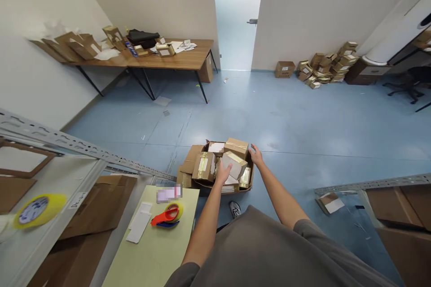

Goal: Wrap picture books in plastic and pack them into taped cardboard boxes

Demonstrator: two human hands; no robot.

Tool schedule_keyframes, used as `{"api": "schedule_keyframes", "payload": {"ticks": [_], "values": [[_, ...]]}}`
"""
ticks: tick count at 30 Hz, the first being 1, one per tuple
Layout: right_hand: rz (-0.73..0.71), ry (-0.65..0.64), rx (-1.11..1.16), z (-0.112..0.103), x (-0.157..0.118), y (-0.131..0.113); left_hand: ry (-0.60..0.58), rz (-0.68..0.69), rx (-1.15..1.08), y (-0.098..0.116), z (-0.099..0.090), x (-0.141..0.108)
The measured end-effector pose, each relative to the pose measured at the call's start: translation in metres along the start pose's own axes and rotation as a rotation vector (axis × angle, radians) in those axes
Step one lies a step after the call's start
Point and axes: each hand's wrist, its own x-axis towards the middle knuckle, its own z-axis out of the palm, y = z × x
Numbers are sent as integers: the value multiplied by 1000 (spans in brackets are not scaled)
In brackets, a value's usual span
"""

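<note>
Below me an open cardboard carton [242,190] stands on the floor, filled with several small taped cardboard boxes. My left hand [223,173] grips a small box with a large pale label [236,167] by its left side, thumb across the front; the box sits tilted on top of the others. Just behind it rests a tan box with clear tape [235,145]. My right hand [256,155] is at the carton's right rim with fingers apart, close to the tan box; whether it touches is hard to tell. A brown box with yellowish tape [204,167] lies left of my left hand.
Left of me, a pale green tabletop [151,255] bears an orange tape dispenser [165,216] and white slips [139,223]. Metal shelving [87,179] flanks it. A wooden table [188,58] and a box pile [328,67] stand by the far wall.
</note>
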Motion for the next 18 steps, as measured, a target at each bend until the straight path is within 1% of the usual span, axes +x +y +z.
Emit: {"api": "schedule_keyframes", "payload": {"ticks": [2,4,8,11,13,15,18], "values": [[-45,-47,28,10,6,-15,42,-55,-6,-9,-14,-5],[-94,-104,54,26,3,-30,87,-90,-44,-17,-30,-12],[-212,-257,57,69,-22,-63,214,-64,-129,-29,-61,-34],[-297,-370,26,104,-51,-88,308,-58,-151,-39,-85,-60],[-345,-441,4,129,-75,-102,370,-42,-161,-48,-103,-84],[-379,-519,-15,155,-102,-113,433,-13,-174,-59,-124,-113],[-417,-640,-31,198,-151,-124,547,9,-200,-78,-160,-162]]}}
